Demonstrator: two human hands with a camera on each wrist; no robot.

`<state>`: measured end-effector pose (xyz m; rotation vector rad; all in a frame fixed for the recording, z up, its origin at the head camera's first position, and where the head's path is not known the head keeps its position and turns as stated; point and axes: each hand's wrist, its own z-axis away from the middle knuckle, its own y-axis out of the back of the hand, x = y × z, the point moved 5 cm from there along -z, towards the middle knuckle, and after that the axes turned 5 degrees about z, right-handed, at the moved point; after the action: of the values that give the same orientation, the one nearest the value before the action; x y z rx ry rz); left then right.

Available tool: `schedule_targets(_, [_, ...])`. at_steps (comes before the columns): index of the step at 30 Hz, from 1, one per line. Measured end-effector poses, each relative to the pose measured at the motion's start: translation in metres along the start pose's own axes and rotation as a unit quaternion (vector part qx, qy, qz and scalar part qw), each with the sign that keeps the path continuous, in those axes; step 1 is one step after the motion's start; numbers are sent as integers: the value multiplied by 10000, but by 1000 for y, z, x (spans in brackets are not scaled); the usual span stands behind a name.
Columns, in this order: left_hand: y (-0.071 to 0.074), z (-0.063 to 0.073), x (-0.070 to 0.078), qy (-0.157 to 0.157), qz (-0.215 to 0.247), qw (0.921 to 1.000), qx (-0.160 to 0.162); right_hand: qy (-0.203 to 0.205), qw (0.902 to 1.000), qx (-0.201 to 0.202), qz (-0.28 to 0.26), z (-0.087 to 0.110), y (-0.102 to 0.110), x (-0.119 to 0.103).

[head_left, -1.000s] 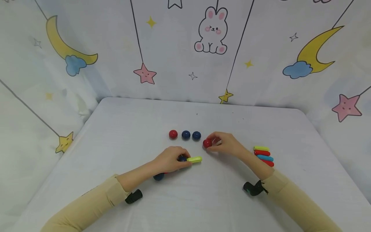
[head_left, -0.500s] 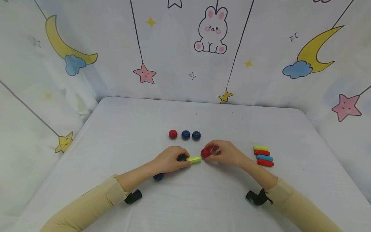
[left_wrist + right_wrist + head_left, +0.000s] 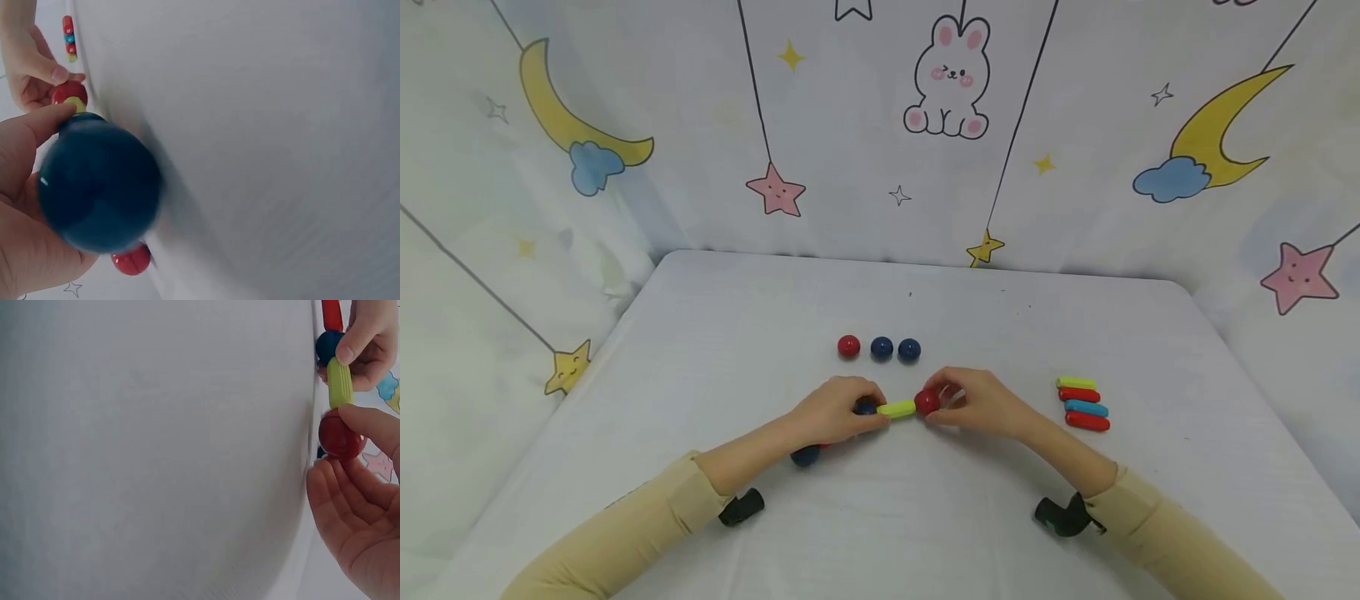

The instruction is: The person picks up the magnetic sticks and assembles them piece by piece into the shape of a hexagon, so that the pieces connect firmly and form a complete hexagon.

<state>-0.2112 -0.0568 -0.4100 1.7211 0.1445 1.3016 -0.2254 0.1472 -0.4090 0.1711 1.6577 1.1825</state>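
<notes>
In the head view my left hand (image 3: pixel 835 408) pinches a dark blue ball (image 3: pixel 865 408), from which a yellow-green stick (image 3: pixel 897 409) extends to the right. My right hand (image 3: pixel 983 405) holds a red ball (image 3: pixel 927 402) between thumb and fingers, against the stick's free end. The right wrist view shows a red stick (image 3: pixel 332 314) on the blue ball's other side, so the pieces form a line. A second dark blue ball (image 3: pixel 100 187) looms at the near end in the left wrist view. The left hand mostly hides the red stick from above.
Behind the hands, a loose red ball (image 3: pixel 848 347) and two blue balls (image 3: pixel 882 348) lie in a row on the white table (image 3: pixel 925 517). Several coloured sticks (image 3: pixel 1086 408) lie side by side at the right. Dark devices (image 3: pixel 1063 515) are attached near both wrists.
My right hand has brought the red ball toward me and slightly left, from apart to touching the yellow-green stick. The left hand and its pieces have shifted slightly left.
</notes>
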Motion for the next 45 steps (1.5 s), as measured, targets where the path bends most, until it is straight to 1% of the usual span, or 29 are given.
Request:
schedule_targets(3, [3, -2, 3, 6, -166, 9999, -42, -39, 10000, 5, -47, -1, -2, -1])
schedule_targets(5, [4, -6, 8, -9, -279, 9996, -77, -51, 10000, 18, -53, -2, -3, -2])
schedule_targets(10, [-1, -19, 23, -35, -619, 9980, -135, -77, 9999, 37, -130, -6, -6, -6])
schedule_targets(12, [-3, -22, 26, -9, -725, 9973, -141, -68, 9999, 43, -148, -8, -8, -8])
schedule_targets(16, [-7, -22, 26, 13, -711, 9974, -120, -103, 9999, 30, -85, -8, -9, -9])
schedule_targets(19, [-7, -20, 25, -38, -624, 9980, -75, -219, 9997, 41, 45, -3, -5, -5])
schedule_targets(22, [-6, -17, 22, -35, -559, 9984, -51, -410, 9988, 151, 221, 8, 8, 5])
schedule_targets(24, [-5, -15, 19, 8, -527, 9986, -51, -508, 9974, 337, 390, 18, 22, 14])
schedule_targets(27, [-4, -12, 14, 51, -475, 9988, -51, -684, 9927, 731, 665, 36, 50, 31])
schedule_targets(29, [-3, -11, 11, 66, -440, 9990, -58, -825, 9877, 975, 903, 50, 69, 44])
schedule_targets(31, [-2, -10, 9, 66, -387, 9992, -66, -1035, 9825, 1099, 1093, 65, 88, 57])
schedule_targets(34, [0, -8, 7, 82, -319, 9994, -92, -1467, 9755, 1019, 1287, 85, 108, 79])
schedule_targets(37, [1, -7, 6, 86, -285, 9995, -126, -1849, 9707, 842, 1284, 99, 118, 98])
schedule_targets(40, [2, -6, 6, 70, -282, 9995, -158, -2032, 9690, 681, 1229, 106, 121, 111])
schedule_targets(45, [3, -6, 5, 4, -266, 9995, -173, -2138, 9693, 543, 1088, 108, 120, 120])
